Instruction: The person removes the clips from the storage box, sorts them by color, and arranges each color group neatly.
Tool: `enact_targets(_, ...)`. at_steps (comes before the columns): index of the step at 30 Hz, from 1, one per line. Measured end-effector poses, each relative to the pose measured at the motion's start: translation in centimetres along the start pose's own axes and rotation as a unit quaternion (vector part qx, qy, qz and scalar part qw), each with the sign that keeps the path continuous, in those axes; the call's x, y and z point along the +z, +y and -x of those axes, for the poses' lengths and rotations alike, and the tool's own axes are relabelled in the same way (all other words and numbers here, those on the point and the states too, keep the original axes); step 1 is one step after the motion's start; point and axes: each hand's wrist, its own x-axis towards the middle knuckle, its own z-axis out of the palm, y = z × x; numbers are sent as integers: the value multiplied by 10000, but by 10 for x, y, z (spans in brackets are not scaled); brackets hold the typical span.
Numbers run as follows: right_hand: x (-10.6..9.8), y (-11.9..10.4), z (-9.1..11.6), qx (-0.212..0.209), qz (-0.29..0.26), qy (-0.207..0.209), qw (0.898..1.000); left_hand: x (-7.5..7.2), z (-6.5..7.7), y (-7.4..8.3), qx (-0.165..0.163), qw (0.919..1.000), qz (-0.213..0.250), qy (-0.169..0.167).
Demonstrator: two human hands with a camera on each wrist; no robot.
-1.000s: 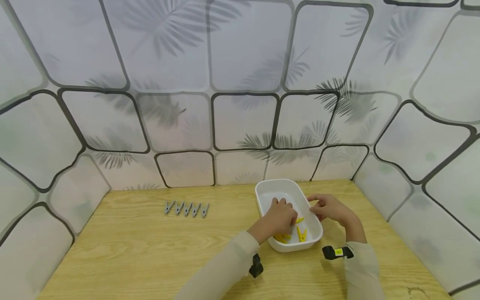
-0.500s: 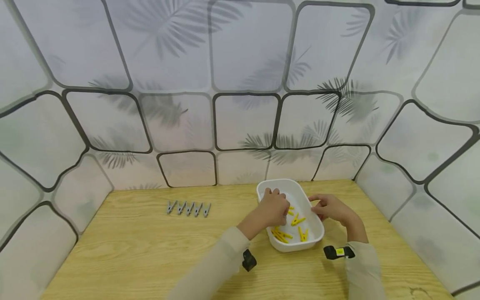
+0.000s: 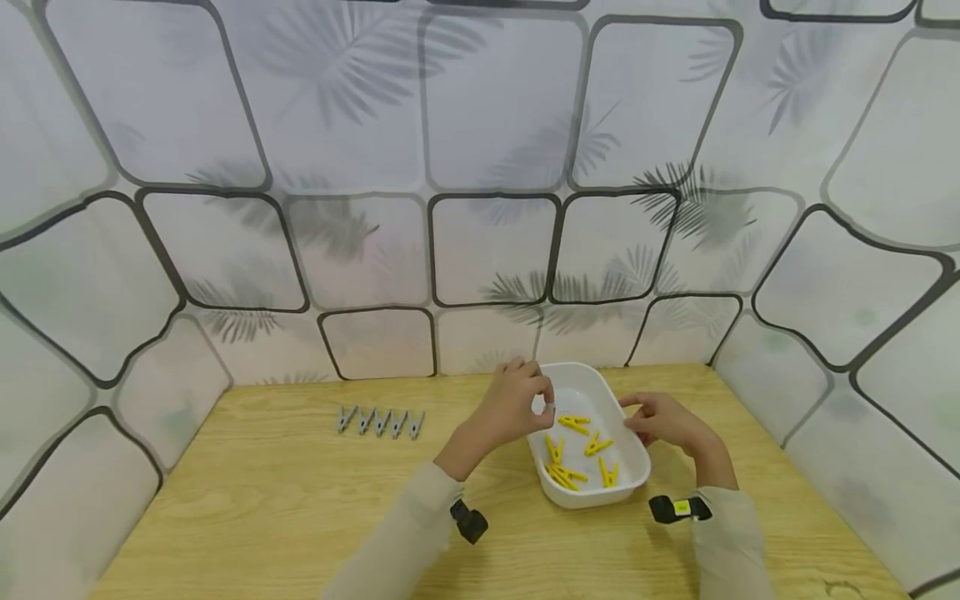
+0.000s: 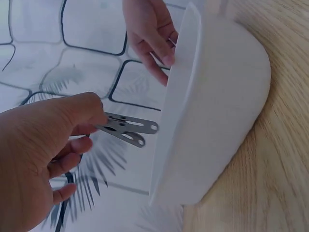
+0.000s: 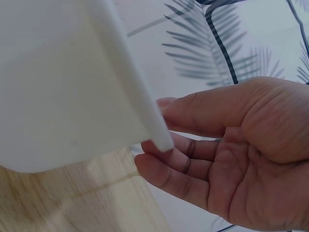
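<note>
While your left hand pinches a grey clip near the white tray, whose rim your right hand pinches, a slack left-hand hold could drop it among the yellow clips.

Your head view looks forward and down from farther off; your wrist views look in close, sharing the tub, right in the left's frame, upper left in the right's.
</note>
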Motion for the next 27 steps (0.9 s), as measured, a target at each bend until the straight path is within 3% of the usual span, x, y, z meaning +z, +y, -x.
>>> enact_targets(6, 4, 0, 1, 14, -38, -42, 10000, 5, 18, -21, 6, 9925, 195, 1205)
enact_targets(13, 5, 4, 0, -16, -37, -48, 10000, 4, 41, -44, -591, 9666, 672, 2401)
enact_targets(19, 1, 5, -1, -112, 14, -90, 9999, -1, 61, -63, -1032, 9482, 872, 2875)
enact_targets(27, -1, 1, 0, -30, 136, -37, 9999, 1, 90, -84, -1568, 9365, 972, 2981)
